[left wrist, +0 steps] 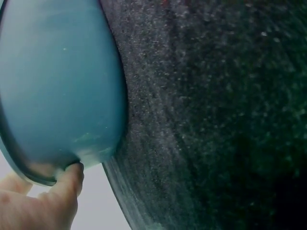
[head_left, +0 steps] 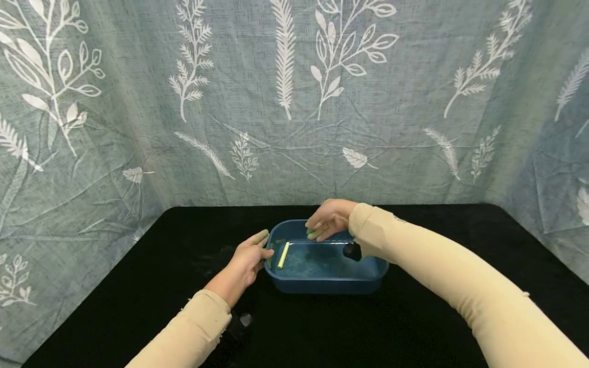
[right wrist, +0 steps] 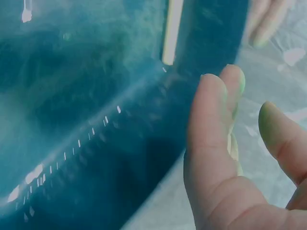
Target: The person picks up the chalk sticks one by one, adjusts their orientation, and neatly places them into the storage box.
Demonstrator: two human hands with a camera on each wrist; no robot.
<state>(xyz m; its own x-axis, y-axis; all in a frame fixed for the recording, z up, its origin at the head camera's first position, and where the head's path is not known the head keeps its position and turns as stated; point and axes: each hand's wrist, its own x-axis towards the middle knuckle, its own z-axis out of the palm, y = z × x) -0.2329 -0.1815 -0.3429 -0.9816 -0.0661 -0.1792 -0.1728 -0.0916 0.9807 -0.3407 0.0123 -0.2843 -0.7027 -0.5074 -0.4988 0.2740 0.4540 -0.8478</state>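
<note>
A blue plastic tub sits on the black tabletop. Its left end is pinched by my left hand, thumb at the rim and fingers on the other side of the wall, as the left wrist view shows. Inside the tub, near that end, lies a pale yellow-green stick that looks like chalk. My right hand hovers over the far rim with loosely bent fingers, thumb apart from them. Green dust coats its fingertips. A pale green edge shows behind those fingers; I cannot tell what it is.
A black cloth covers the table around the tub. Grey-green curtains with white leaf prints hang behind and at both sides. Dark wrist cameras sit under the cream sleeves. Faint smudges mark the tub's floor.
</note>
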